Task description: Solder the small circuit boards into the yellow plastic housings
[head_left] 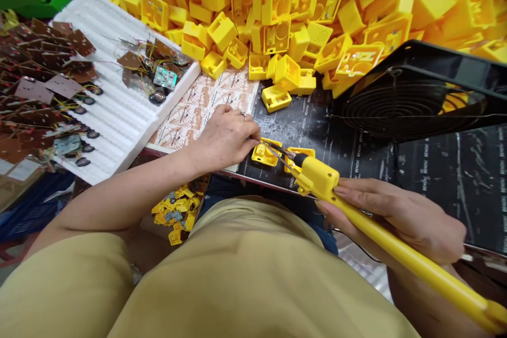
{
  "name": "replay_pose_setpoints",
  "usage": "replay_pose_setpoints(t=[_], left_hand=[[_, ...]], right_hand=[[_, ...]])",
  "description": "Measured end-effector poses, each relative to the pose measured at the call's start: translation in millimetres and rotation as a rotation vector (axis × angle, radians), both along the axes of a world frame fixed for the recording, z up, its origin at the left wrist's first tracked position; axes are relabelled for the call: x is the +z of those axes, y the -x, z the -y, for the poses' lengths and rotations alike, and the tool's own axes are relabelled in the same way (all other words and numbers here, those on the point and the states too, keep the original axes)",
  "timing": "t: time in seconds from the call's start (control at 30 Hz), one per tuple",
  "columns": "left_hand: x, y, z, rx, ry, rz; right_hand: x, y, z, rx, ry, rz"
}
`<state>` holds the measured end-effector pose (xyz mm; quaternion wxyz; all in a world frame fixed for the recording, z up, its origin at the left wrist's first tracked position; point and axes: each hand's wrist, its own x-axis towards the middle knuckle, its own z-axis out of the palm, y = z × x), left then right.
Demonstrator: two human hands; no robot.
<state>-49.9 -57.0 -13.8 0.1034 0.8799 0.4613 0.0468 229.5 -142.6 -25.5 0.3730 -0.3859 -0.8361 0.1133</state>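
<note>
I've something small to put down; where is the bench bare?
Bare: black bench top between the fan and right hand; patterned sheet between the foam tray and left hand. Crowded: the far side, under heaped yellow casings, and the foam tray's left, under circuit boards.

My yellow tool (396, 244) is covering part of a casing (309, 152); the right edge is cutting tool and black fan (412, 105).

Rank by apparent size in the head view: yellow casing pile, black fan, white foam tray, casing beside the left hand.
1. Yellow casing pile
2. Black fan and white foam tray: too close to rank
3. Casing beside the left hand
</note>
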Motion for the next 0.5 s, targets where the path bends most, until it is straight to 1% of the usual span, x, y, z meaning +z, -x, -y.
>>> replay_pose_setpoints(t=[0.13,0.23,0.33,0.4,0.43,0.47,0.5], left_hand=[[2.1,-1,-1,-0.043,-0.025,-0.033],[3.2,-2,-1,-0.071,-0.069,-0.057],[4.2,-4,-2,-0.091,-0.112,-0.079],[4.9,-5,-2,-0.095,-0.117,-0.088],[5.4,-5,-2,-0.096,-0.117,-0.089],[6.0,-5,-2,-0.094,-0.118,-0.09],[6.6,-6,-2,-0.093,-0.119,-0.094]], right_hand=[[10.5,7,-4,0.061,0.025,0.02],[19.5,5,-7,0.128,0.029,0.046],[26.1,-2,-6,0.101,0.048,0.081],[29.2,-3,0,0.021,0.07,0.04],[30.6,-1,4,0.015,0.145,0.01],[31.6,2,10,-0.184,0.212,-0.133],[32.1,5,15,-0.348,0.262,-0.272]])
